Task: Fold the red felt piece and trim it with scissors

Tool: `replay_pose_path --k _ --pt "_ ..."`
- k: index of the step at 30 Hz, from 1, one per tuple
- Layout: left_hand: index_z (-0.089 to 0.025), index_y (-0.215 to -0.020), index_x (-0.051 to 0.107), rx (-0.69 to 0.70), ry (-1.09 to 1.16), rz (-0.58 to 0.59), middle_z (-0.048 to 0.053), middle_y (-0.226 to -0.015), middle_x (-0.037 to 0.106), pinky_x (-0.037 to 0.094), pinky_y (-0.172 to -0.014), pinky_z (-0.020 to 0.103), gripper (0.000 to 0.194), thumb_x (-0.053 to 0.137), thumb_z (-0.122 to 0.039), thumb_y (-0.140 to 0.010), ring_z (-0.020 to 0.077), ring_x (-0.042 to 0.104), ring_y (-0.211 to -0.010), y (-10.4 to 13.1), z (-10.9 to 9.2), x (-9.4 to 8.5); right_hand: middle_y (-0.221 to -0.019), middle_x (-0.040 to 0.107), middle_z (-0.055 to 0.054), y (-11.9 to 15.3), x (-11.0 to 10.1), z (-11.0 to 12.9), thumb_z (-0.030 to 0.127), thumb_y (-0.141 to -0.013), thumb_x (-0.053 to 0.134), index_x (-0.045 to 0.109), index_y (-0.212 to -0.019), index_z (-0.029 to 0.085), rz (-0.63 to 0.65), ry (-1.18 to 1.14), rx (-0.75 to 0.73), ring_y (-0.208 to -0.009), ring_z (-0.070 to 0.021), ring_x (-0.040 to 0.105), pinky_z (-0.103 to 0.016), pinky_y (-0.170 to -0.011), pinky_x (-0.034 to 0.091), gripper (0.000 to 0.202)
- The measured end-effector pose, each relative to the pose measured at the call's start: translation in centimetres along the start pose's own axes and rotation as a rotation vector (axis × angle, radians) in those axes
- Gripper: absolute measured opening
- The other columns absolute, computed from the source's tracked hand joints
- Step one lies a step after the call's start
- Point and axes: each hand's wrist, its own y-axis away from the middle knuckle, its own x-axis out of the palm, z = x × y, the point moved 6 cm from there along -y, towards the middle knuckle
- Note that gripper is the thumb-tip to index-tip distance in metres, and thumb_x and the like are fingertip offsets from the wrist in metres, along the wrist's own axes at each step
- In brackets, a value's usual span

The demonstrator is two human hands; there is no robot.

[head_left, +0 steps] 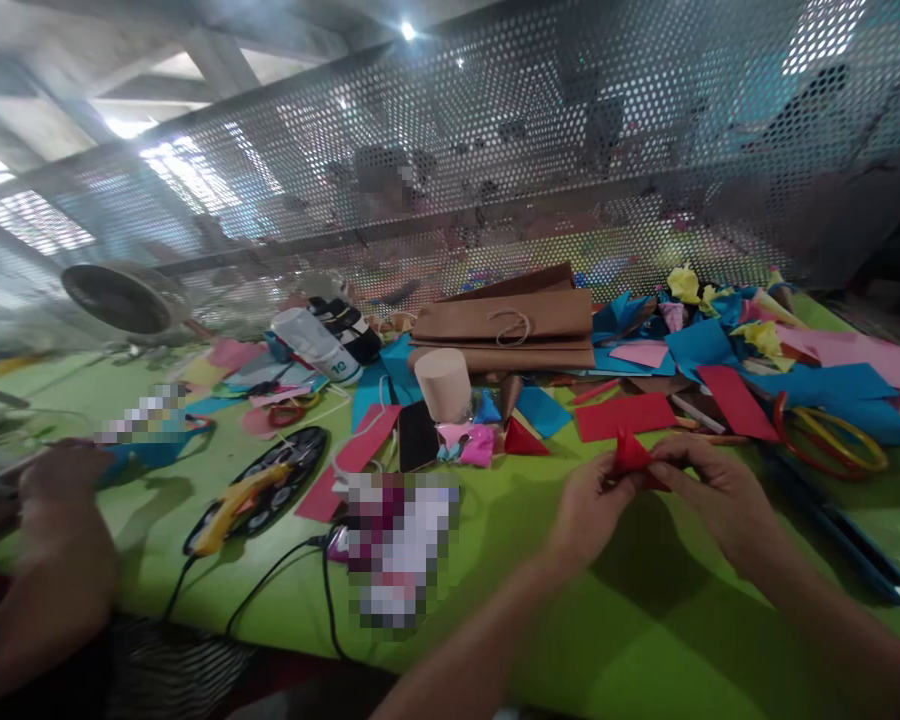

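Note:
Between my two hands, above the green tabletop (540, 560), is a small folded piece of red paper (630, 453) with a pointed top. My left hand (591, 503) is closed on its left side. On its right side, the fingers of my right hand (709, 488) pinch the lower edge. Just behind lie a flat red paper strip (625, 416) and another red strip (738, 402). To the left, a folded red paper piece (525, 437) rests near pink and blue folded bits (477, 444) and a cream cylinder (443, 384).
Scissors with yellow and orange handles (840, 440) and a dark blue long tool (840, 525) lie at right. A yellow corded tool (240, 505) rests on a black holder. Brown paper (510, 318) and a bottle (316, 345) stand behind. A co-worker's hand (64, 470) is at left.

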Motion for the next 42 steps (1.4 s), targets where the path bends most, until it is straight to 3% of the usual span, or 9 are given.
replay_pose_path --k 9,13,16,18,22,25,30,35,42 --pt "-0.015 -0.090 0.072 0.056 -0.237 0.035 0.003 -0.083 0.069 0.044 -0.073 0.027 0.016 0.057 -0.012 -0.085 0.0179 0.059 -0.079 0.3 0.1 -0.4 -0.099 0.073 -0.006 0.0 -0.2 -1.3 0.048 -0.078 0.082 0.074 -0.110 0.026 -0.021 -0.111 0.169 -0.089 -0.0240 0.066 -0.037 -0.077 0.053 0.040" --pt "-0.016 -0.085 0.067 0.044 -0.324 0.062 0.002 -0.080 0.065 0.041 -0.072 0.028 0.011 0.057 -0.011 -0.084 0.0168 0.057 -0.077 0.2 0.2 -0.5 -0.095 0.075 -0.006 -0.1 -0.1 -1.5 0.051 -0.072 0.086 0.079 -0.092 0.025 0.005 -0.159 0.244 -0.090 -0.0248 0.066 -0.038 -0.082 0.051 0.034" --pt "-0.017 -0.089 0.064 -0.017 -0.163 0.005 0.001 -0.083 0.065 0.044 -0.073 0.027 0.003 0.064 -0.018 -0.085 0.0162 0.058 -0.078 0.0 0.4 -0.6 -0.085 0.074 -0.003 -0.1 -0.2 -1.6 0.050 -0.066 0.090 0.078 -0.081 0.025 -0.037 -0.262 0.294 -0.082 -0.0217 0.064 -0.035 -0.076 0.050 0.032" --pt "-0.017 -0.098 0.062 -0.069 0.008 -0.029 0.003 -0.091 0.068 0.047 -0.078 0.028 0.017 0.070 -0.023 -0.085 0.0167 0.061 -0.083 -0.1 0.7 -0.6 -0.084 0.073 -0.003 -0.1 -0.3 -1.6 0.049 -0.063 0.092 0.078 -0.080 0.025 -0.078 -0.337 0.311 -0.079 -0.0194 0.063 -0.033 -0.073 0.050 0.033" --pt "-0.014 -0.102 0.064 -0.129 0.233 0.095 0.005 -0.092 0.069 0.050 -0.081 0.029 0.030 0.076 -0.033 -0.082 0.0168 0.063 -0.082 -0.1 0.8 0.9 -0.081 0.070 -0.001 0.0 -0.5 -1.7 0.046 -0.063 0.093 0.076 -0.080 0.025 -0.164 -0.424 0.306 -0.074 -0.0159 0.058 -0.029 -0.069 0.047 0.032" --pt "-0.013 -0.095 0.066 -0.143 0.253 0.191 0.004 -0.082 0.066 0.050 -0.076 0.029 0.029 0.076 -0.037 -0.082 0.0156 0.061 -0.074 0.0 0.8 1.7 -0.079 0.066 0.001 0.1 -0.4 -1.7 0.044 -0.066 0.092 0.075 -0.080 0.025 -0.172 -0.450 0.302 -0.073 -0.0139 0.055 -0.027 -0.068 0.045 0.029" --pt "-0.016 -0.091 0.060 -0.144 0.186 0.129 -0.001 -0.073 0.056 0.044 -0.066 0.026 0.023 0.068 -0.037 -0.089 0.0124 0.054 -0.066 0.1 0.7 1.2 -0.079 0.063 0.003 0.2 -0.5 -1.9 0.041 -0.068 0.091 0.072 -0.079 0.025 -0.184 -0.476 0.320 -0.072 -0.0118 0.053 -0.026 -0.070 0.043 0.027" --pt "-0.017 -0.089 0.057 -0.184 0.188 0.136 -0.003 -0.069 0.053 0.041 -0.060 0.024 0.032 0.066 -0.047 -0.089 0.0099 0.050 -0.059 0.2 1.0 1.0 -0.074 0.059 0.004 0.1 -0.8 -2.0 0.042 -0.070 0.091 0.070 -0.076 0.025 -0.188 -0.425 0.297 -0.068 -0.0115 0.051 -0.026 -0.067 0.041 0.028" --pt "-0.016 -0.085 0.054 -0.215 0.258 0.122 -0.005 -0.062 0.051 0.037 -0.052 0.023 0.041 0.069 -0.055 -0.085 0.0077 0.044 -0.051 -0.1 1.4 0.7 -0.082 0.069 -0.002 -0.1 0.4 -1.5 0.051 -0.072 0.087 0.074 -0.082 0.023 -0.014 -0.297 0.249 -0.076 -0.0179 0.060 -0.032 -0.071 0.047 0.032"
